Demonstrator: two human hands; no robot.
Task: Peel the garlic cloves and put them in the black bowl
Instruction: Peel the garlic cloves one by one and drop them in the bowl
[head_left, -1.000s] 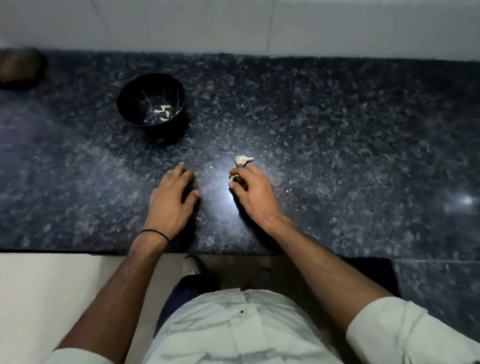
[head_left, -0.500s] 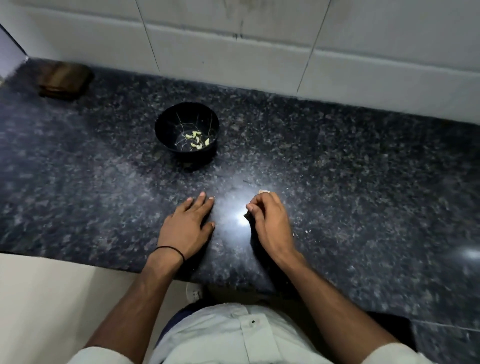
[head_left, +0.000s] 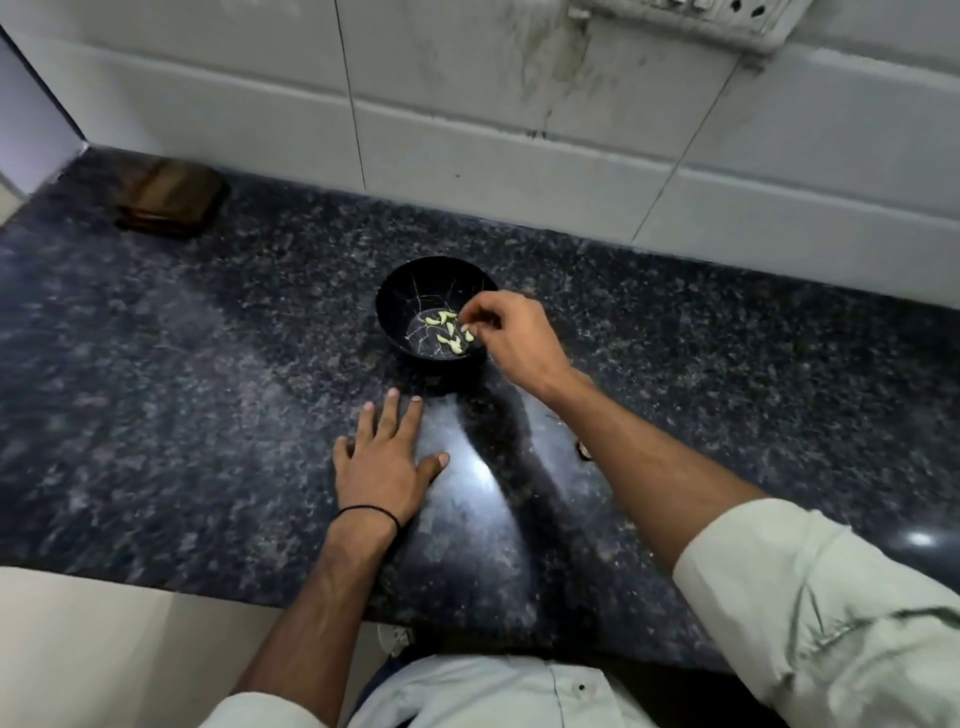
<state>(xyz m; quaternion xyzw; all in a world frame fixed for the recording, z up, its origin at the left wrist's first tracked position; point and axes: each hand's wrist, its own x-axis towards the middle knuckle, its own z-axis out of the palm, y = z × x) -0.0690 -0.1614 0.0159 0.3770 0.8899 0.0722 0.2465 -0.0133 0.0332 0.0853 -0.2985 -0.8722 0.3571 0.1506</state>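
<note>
— What's the counter (head_left: 182, 405) like?
— Polished speckled stone, glossy with glare.
— And the black bowl (head_left: 410, 296)?
— Smooth and shiny. My sleeve (head_left: 810, 597) is creased cloth; the wall tiles (head_left: 467, 130) look matt.

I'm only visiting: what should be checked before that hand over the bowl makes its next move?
1. Right hand above the black bowl: ok, at its right rim.
2. Clove pinched in the fingertips: cannot tell; a pale bit shows there, perhaps lying inside.
3. Bowl upright on the counter: ok.
4. Room inside: ok, only a few peeled cloves on the bottom.
5. Left hand apart from the bowl: ok, flat on the counter.
</note>
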